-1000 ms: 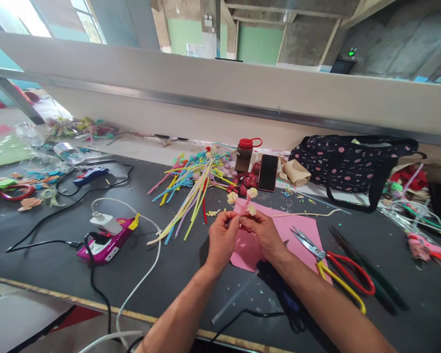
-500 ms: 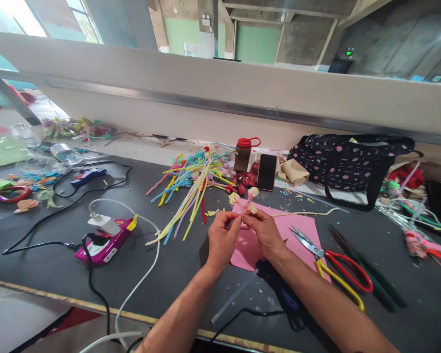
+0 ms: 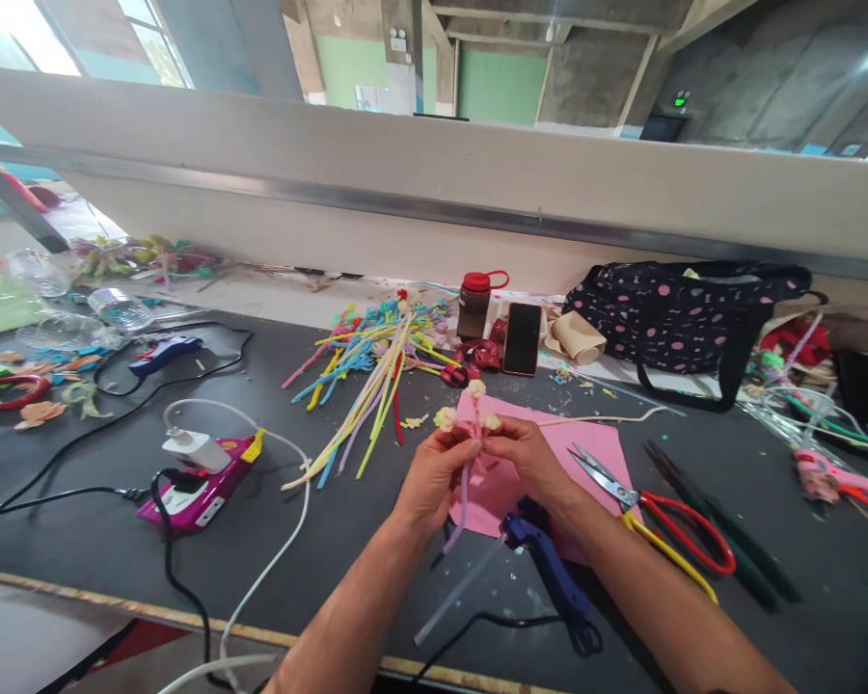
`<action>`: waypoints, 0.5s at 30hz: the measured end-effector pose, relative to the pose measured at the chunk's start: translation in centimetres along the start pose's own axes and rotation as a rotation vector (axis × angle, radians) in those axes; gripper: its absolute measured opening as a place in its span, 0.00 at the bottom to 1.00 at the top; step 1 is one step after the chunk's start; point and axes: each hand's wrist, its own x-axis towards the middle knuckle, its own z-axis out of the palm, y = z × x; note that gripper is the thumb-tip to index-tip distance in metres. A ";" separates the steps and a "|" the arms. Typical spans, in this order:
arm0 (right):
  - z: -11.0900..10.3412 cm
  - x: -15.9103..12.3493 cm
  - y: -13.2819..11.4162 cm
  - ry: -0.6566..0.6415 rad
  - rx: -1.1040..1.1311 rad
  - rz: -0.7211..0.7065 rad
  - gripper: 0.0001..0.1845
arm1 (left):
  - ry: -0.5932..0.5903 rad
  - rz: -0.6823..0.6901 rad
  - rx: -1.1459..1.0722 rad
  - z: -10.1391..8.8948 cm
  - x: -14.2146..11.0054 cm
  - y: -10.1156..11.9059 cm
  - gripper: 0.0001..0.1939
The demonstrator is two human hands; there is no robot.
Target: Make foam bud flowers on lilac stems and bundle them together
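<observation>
Both my hands meet over a pink sheet (image 3: 593, 453) on the dark table. My left hand (image 3: 430, 474) and my right hand (image 3: 522, 457) pinch a small flower sprig (image 3: 470, 410) with several cream blossoms on a pale purple stem (image 3: 460, 501) that hangs down between them. A blue glue gun (image 3: 546, 559) lies just below my right wrist, with a clear glue stick (image 3: 455, 598) beside it.
Red and yellow scissors (image 3: 658, 520) lie right of the pink sheet. A pile of coloured stems (image 3: 368, 376) lies behind my left hand, a phone (image 3: 522, 337) and red-capped bottle (image 3: 475, 304) farther back. A pink power strip (image 3: 199, 477) with cables sits left. A dotted bag (image 3: 687, 318) is at right.
My hands have drawn slightly nearer and lower with the sprig. The purple stem now hangs down in plain sight, and the blue glue gun shows below my right wrist.
</observation>
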 end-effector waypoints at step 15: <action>-0.5 0.1 0.6 -0.023 0.151 0.099 0.09 | 0.039 0.196 0.308 0.1 -0.3 0.7 0.09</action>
